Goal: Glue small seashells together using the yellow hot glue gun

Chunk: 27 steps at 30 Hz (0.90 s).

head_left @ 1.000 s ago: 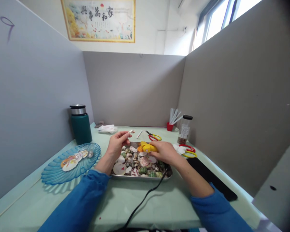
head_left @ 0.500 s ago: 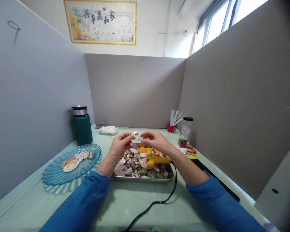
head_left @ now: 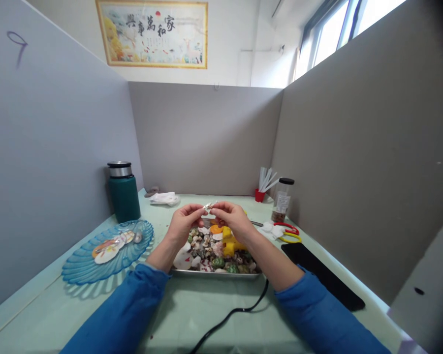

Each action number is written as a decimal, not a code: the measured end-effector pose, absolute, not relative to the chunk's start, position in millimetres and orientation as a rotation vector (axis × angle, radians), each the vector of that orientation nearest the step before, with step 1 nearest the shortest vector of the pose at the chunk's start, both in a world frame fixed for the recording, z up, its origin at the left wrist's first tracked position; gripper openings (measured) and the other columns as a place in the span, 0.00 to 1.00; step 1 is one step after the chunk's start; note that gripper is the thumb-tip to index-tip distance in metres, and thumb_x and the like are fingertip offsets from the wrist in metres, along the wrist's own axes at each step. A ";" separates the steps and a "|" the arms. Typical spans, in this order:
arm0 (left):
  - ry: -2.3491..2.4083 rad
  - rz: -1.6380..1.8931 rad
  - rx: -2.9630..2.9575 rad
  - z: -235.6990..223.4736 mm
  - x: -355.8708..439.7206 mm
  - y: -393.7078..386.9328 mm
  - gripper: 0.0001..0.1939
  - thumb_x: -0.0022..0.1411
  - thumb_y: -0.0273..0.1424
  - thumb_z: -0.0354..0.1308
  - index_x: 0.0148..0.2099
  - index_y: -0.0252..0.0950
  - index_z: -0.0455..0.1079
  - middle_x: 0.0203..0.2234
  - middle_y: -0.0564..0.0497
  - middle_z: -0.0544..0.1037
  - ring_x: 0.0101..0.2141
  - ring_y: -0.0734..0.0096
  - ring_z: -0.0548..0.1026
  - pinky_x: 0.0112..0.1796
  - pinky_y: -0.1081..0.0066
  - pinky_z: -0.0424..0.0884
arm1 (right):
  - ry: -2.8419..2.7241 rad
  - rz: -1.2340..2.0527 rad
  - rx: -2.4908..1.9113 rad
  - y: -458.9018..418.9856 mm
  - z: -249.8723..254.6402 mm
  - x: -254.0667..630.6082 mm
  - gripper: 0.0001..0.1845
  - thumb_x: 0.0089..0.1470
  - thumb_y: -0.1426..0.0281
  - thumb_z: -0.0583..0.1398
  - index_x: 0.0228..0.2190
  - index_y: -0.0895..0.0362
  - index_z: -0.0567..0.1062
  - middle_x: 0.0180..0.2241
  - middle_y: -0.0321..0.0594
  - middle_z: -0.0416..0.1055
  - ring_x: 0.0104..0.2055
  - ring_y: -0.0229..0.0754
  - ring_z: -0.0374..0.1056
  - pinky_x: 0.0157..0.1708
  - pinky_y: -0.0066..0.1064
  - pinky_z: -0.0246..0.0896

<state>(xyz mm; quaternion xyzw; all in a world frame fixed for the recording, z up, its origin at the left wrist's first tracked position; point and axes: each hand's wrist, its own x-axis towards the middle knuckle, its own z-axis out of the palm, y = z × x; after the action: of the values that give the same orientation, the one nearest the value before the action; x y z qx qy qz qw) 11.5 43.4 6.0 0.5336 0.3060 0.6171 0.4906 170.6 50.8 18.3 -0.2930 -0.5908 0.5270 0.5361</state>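
Note:
Above the far edge of a metal tray (head_left: 217,275), my left hand (head_left: 184,221) pinches a small whitish piece (head_left: 207,206), too small to name surely; it may be a shell. My right hand (head_left: 231,216) meets it from the other side, thumb and fingers closed at the piece's right end. The tray is full of mixed seashells (head_left: 206,246), some green, orange and white. A yellow hot glue gun (head_left: 229,242) rests on the shells, partly hidden behind my right forearm. Its black cord (head_left: 232,312) runs toward the table's front edge.
Left of the tray stands a blue shell-shaped plate (head_left: 72,270) bearing several shells, with a green flask (head_left: 122,196) behind. To the right are a lidded jar (head_left: 282,201), red-and-yellow scissors (head_left: 291,235), a black pad (head_left: 321,275) and a red cup (head_left: 259,195) of glue sticks. Grey partitions enclose the table.
My right hand has let go of the glue gun, leaving it on the shells in the tray. It has moved left and up to join my left hand at the small piece.

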 end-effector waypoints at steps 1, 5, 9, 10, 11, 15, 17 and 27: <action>0.745 1.495 1.308 5.9 11.7 43.1 0.13 0.46 0.33 0.65 0.34 0.32 0.71 0.25 0.51 0.76 0.18 0.81 0.70 0.22 0.78 0.65 | -1.391 1.249 -0.694 50.6 18.3 170.0 0.14 0.37 0.64 0.66 0.28 0.59 0.72 0.21 0.33 0.69 0.20 0.31 0.61 0.19 0.23 0.57; 0.749 1.491 1.357 6.1 13.2 41.8 0.12 0.47 0.33 0.65 0.33 0.31 0.71 0.25 0.51 0.76 0.18 0.81 0.69 0.21 0.78 0.64 | -1.334 1.244 -0.690 48.6 18.7 168.3 0.15 0.38 0.64 0.66 0.29 0.60 0.72 0.24 0.36 0.71 0.21 0.32 0.64 0.18 0.22 0.57; 0.756 1.500 1.381 6.5 14.3 40.8 0.12 0.47 0.34 0.65 0.33 0.31 0.71 0.25 0.51 0.76 0.17 0.81 0.69 0.21 0.77 0.65 | -1.362 1.210 -0.687 46.6 18.0 166.7 0.15 0.41 0.63 0.64 0.30 0.60 0.69 0.25 0.37 0.73 0.22 0.33 0.67 0.18 0.23 0.59; 0.758 1.502 1.384 6.6 14.6 40.6 0.12 0.47 0.34 0.65 0.33 0.31 0.71 0.25 0.51 0.76 0.17 0.81 0.69 0.21 0.77 0.65 | -1.373 1.198 -0.676 46.2 17.6 166.1 0.15 0.42 0.63 0.63 0.30 0.59 0.68 0.25 0.37 0.72 0.22 0.34 0.67 0.18 0.23 0.60; 0.761 1.504 1.387 6.8 14.8 40.3 0.12 0.47 0.34 0.65 0.33 0.31 0.71 0.25 0.51 0.76 0.17 0.81 0.69 0.21 0.77 0.65 | -1.383 1.188 -0.663 45.8 17.3 165.5 0.14 0.43 0.63 0.63 0.31 0.59 0.67 0.25 0.36 0.72 0.22 0.34 0.68 0.17 0.23 0.60; 0.778 1.513 1.386 7.6 15.8 39.1 0.12 0.46 0.34 0.65 0.32 0.32 0.71 0.23 0.52 0.76 0.17 0.80 0.69 0.21 0.77 0.65 | -1.408 1.143 -0.632 46.1 15.2 164.0 0.13 0.45 0.64 0.61 0.30 0.57 0.65 0.24 0.34 0.71 0.21 0.33 0.67 0.18 0.23 0.62; 0.787 1.523 1.395 8.0 16.4 38.9 0.12 0.46 0.34 0.65 0.32 0.32 0.71 0.23 0.51 0.76 0.17 0.80 0.69 0.21 0.77 0.65 | -1.424 1.098 -0.643 47.6 13.6 164.3 0.11 0.46 0.65 0.61 0.30 0.57 0.65 0.22 0.32 0.69 0.19 0.33 0.65 0.18 0.24 0.62; 0.842 1.513 1.494 8.6 19.5 36.9 0.10 0.47 0.34 0.64 0.30 0.33 0.71 0.18 0.54 0.73 0.16 0.77 0.69 0.20 0.76 0.65 | -1.527 0.817 -0.725 47.7 13.2 167.3 0.10 0.48 0.63 0.60 0.29 0.56 0.68 0.22 0.31 0.67 0.17 0.32 0.62 0.17 0.24 0.58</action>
<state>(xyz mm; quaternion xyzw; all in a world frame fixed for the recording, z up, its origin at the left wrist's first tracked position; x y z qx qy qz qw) 19.5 36.9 8.6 0.5945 0.3350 0.6022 0.4144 167.3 47.7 13.2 -0.3116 -0.6564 0.3509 0.5907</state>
